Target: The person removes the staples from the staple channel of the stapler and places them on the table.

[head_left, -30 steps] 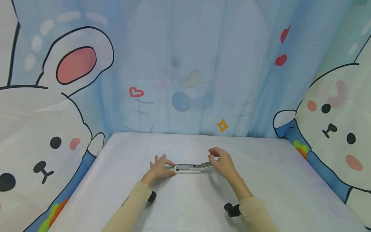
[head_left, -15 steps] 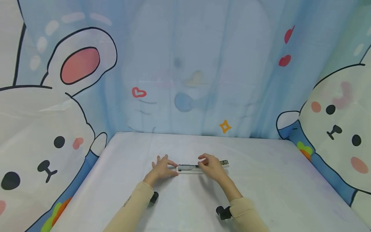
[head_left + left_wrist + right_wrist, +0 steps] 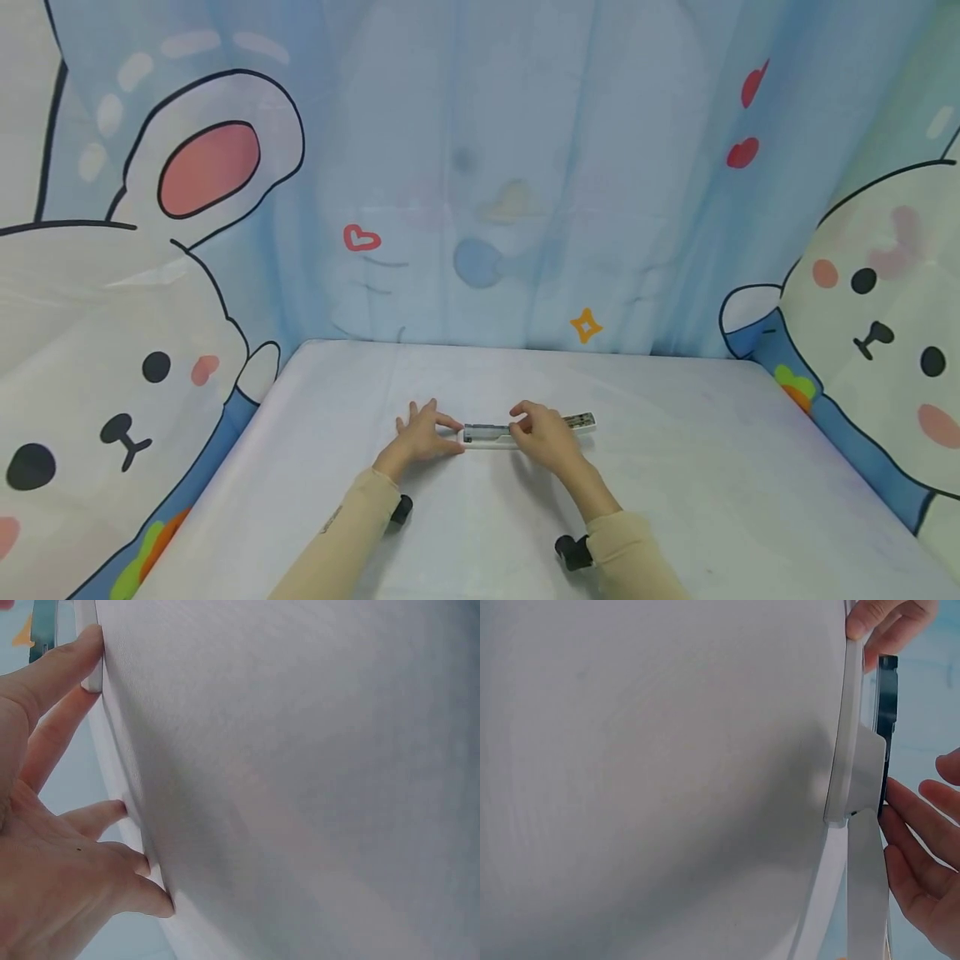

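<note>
The opened white stapler lies lengthwise, left to right, on the bench; the left hand pinches its left end, while the right hand is nearer the hinge, fingers touching there, whether grasping I cannot tell

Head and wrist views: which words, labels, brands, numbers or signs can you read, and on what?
No text can be read.
Left sleeve: small dark marking, too small to read.
White device: no legible lettering.
Backdrop: printed pictures, no readable words.
</note>
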Action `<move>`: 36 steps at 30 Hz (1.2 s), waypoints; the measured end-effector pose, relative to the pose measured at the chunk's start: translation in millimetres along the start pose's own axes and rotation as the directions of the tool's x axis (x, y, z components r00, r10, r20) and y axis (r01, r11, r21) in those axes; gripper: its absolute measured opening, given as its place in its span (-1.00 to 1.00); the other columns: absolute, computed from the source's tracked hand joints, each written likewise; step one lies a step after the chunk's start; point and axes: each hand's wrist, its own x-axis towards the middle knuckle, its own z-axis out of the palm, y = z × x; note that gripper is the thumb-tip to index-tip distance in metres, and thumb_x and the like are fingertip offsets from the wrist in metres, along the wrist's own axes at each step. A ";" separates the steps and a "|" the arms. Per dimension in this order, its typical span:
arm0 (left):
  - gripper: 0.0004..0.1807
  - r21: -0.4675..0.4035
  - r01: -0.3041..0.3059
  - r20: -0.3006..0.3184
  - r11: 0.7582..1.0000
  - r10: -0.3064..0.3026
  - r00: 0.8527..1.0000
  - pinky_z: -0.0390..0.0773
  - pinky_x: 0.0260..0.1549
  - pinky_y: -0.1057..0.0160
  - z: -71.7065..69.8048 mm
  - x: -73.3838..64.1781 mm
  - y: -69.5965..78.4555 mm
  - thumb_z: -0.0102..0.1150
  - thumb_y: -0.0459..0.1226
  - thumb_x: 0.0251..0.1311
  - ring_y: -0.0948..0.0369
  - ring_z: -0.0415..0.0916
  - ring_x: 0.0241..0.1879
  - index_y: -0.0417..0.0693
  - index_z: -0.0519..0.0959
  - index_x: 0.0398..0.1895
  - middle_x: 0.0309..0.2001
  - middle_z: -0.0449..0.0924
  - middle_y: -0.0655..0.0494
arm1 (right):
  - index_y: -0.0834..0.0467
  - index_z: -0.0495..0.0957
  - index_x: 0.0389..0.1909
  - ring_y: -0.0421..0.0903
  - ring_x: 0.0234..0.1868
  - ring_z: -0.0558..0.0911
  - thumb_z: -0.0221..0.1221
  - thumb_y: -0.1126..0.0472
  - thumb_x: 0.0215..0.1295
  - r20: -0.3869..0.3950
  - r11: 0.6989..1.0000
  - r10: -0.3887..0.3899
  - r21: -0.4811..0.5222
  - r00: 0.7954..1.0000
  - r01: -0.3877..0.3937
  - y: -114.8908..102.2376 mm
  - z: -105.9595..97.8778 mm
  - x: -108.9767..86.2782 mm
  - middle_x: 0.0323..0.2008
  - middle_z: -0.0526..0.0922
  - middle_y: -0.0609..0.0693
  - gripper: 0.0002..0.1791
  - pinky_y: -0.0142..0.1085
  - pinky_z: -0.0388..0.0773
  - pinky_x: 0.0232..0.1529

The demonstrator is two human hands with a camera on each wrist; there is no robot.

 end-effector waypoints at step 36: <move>-0.68 -0.002 -0.006 -0.006 1.000 0.006 1.000 -0.32 0.28 -0.48 -0.1 0.2 -1.3 0.48 -0.16 0.01 -0.42 -0.34 0.46 -0.01 0.75 -0.13 0.48 0.03 -0.36 | 0.34 0.59 -0.24 -0.01 -0.48 0.59 0.21 0.23 0.16 -0.136 0.973 0.232 0.023 0.963 -0.231 -22.8 16.8 10.4 -0.46 0.66 0.12 -0.76 -0.15 0.49 -0.49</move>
